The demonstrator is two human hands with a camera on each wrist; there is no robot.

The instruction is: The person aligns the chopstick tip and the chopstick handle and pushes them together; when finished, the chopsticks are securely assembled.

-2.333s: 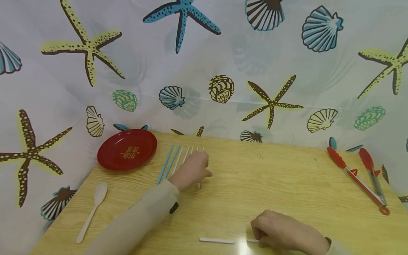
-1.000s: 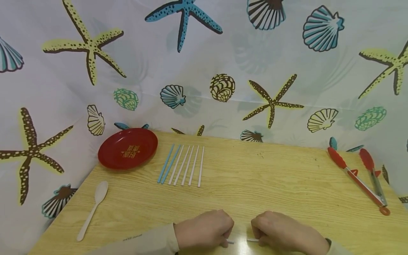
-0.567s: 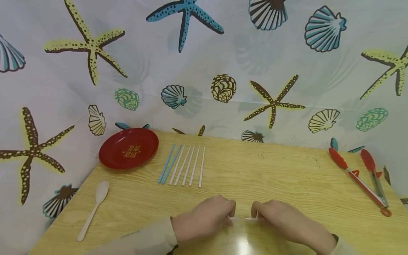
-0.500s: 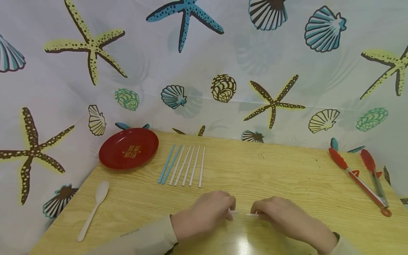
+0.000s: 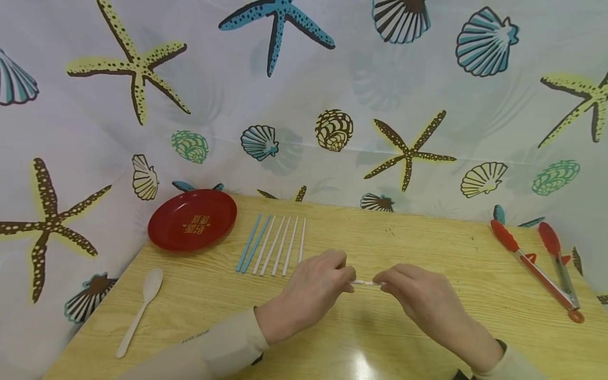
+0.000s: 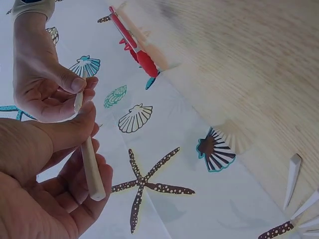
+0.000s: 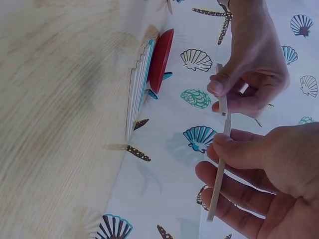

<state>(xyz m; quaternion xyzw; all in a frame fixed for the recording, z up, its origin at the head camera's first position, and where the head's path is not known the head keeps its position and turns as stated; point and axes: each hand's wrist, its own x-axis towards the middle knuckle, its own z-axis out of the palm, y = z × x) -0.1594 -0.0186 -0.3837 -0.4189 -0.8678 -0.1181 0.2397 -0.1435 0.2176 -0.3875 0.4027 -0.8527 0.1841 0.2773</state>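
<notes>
My left hand (image 5: 315, 287) pinches one half of a white chopstick (image 6: 92, 172) between thumb and fingers, its square end pointing back toward the palm in the left wrist view. My right hand (image 5: 423, 295) pinches another white chopstick half (image 7: 219, 179), which lies across its fingers. Both hands are raised over the table, with the two halves lined up end to end. In the right wrist view, the narrower tip of the right half comes right at the end of the left half (image 7: 222, 102). The fingers cover part of each piece.
Behind my left hand lies a row of two blue chopsticks (image 5: 249, 243) and several white chopsticks (image 5: 275, 247). A red plate (image 5: 192, 220) stands at back left, a pale spoon (image 5: 142, 311) at left. Red-tipped tongs (image 5: 537, 269) lie at right. A patterned cloth (image 5: 304, 95) hangs behind the table.
My left hand came back from the row of chopsticks and picked up one half from the table. Both hands then lifted their halves up and forward, bringing the ends closer together.
</notes>
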